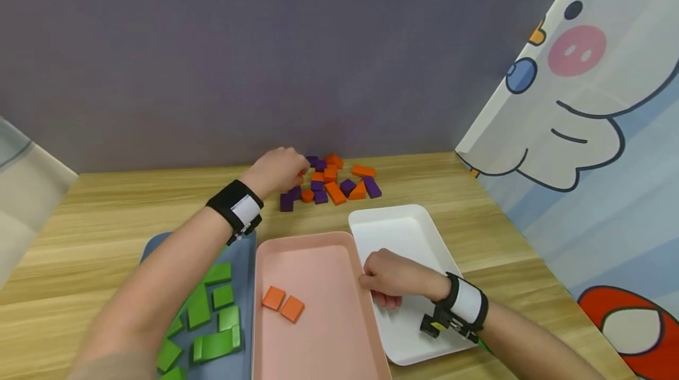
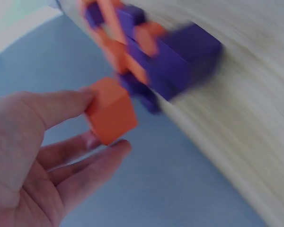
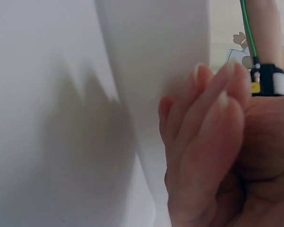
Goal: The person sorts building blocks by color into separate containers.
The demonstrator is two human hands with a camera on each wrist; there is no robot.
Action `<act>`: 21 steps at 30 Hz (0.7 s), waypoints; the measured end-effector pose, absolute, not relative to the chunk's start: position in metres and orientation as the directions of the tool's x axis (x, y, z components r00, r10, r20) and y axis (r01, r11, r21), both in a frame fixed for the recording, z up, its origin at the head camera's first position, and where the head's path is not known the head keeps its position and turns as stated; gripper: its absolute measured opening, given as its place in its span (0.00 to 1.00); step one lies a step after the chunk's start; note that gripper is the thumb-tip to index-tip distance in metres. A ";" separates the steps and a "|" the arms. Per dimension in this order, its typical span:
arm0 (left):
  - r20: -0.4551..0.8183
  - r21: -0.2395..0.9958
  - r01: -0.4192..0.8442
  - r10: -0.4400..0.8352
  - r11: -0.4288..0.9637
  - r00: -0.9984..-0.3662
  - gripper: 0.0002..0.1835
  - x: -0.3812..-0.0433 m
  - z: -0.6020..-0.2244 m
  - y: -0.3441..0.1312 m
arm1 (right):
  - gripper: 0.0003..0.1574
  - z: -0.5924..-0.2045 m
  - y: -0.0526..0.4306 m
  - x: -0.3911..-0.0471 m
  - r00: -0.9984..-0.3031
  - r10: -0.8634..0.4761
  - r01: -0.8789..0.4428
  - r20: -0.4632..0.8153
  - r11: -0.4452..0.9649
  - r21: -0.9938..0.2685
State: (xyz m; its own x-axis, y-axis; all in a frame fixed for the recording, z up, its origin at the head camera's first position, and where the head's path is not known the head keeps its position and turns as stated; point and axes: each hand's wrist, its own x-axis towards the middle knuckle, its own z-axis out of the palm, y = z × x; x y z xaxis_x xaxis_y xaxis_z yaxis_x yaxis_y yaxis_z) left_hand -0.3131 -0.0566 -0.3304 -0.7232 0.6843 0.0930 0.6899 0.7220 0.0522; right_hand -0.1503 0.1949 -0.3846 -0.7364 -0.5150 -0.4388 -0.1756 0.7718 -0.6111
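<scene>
My left hand (image 1: 274,171) reaches over the far side of the table, beside a cluster of orange and purple blocks. In the left wrist view it pinches an orange block (image 2: 112,112) between thumb and fingertips. Just behind that block, a purple block (image 2: 187,59) and several others look blurred. My right hand (image 1: 394,277) hangs over the white tray (image 1: 391,212), near the side it shares with the pink tray (image 1: 323,344). It holds nothing, and its fingers lie loosely bent together in the right wrist view. Two flat orange blocks (image 1: 283,304) lie inside the pink tray.
A blue-grey tray (image 1: 245,286) with several green blocks (image 1: 213,346) stands at the left, partly hidden under my left forearm. Behind the table (image 1: 95,221) rises a grey panel (image 1: 254,62). A cartoon-printed curtain (image 1: 605,150) borders the right side.
</scene>
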 end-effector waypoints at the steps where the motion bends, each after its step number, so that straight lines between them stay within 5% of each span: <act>1: 0.088 0.060 0.699 0.694 0.713 -0.715 0.07 -0.306 -0.327 -0.053 | 0.26 -0.385 0.195 -0.150 -0.737 -0.513 -0.176 -0.440 0.774 -0.608; 12: 0.039 0.019 0.881 0.880 0.472 -0.473 0.04 -0.210 -0.336 -0.026 | 0.28 -0.385 0.196 -0.151 -0.736 -0.518 -0.190 -0.435 0.775 -0.603; 21: -0.016 -0.190 0.950 0.966 0.249 -0.257 0.11 -0.154 -0.338 -0.027 | 0.26 -0.386 0.197 -0.152 -0.738 -0.510 -0.185 -0.442 0.783 -0.594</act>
